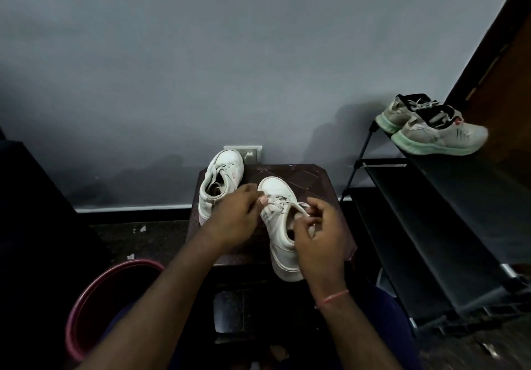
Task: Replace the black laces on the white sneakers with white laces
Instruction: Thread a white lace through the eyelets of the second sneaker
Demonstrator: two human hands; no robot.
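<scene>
A home entryway corner: shoe rack (425, 226) holding sneakers (431, 124), bucket (94, 292), wall socket (253, 153).

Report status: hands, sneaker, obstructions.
Left hand, right hand: each pinching white lace. Nearer white sneaker on dark brown stool, laced white. Nothing blocking.

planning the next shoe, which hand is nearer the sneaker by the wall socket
Left. The left hand is right beside the far sneaker; the right hand is across the nearer sneaker from it.
</scene>
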